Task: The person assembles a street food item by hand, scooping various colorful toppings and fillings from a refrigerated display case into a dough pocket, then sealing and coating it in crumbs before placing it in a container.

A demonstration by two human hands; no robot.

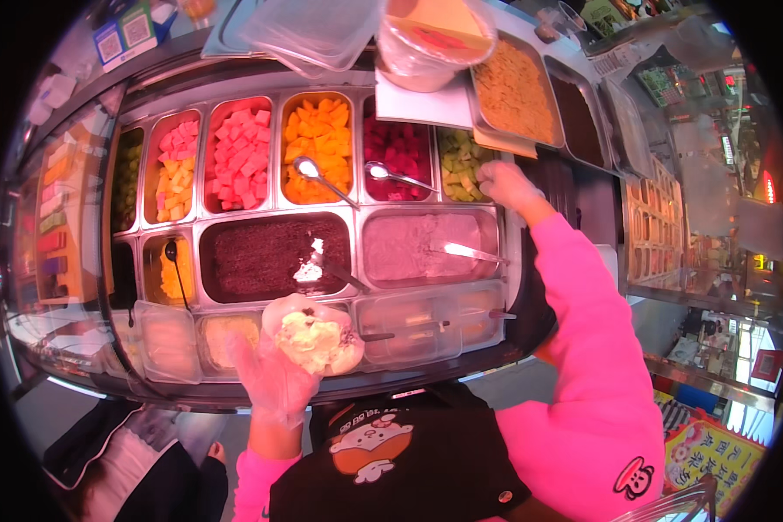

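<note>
My left hand [274, 378], in a clear plastic glove, holds up a soft pale wrapper [280, 313] over the near pans. Pale yellow cream [309, 341] is heaped on it, with dark bits along its edge. At the far right, my gloved right hand [506, 184] reaches to the edge of a pan of green fruit cubes [461, 165]. Its fingers are curled together; whatever is between them cannot be made out. Spoons lie on the mango cubes [315, 130] and on the dark magenta fruit cubes [396, 148].
Pans of pink cubes [239, 157], dark purple mash [257, 257] and lilac paste [409, 239] fill the counter. Clear lids [409, 335] cover near pans. A plastic-wrapped tub [426, 43] and a tray of tan crumbs [518, 87] stand behind. Another person [135, 470] is at lower left.
</note>
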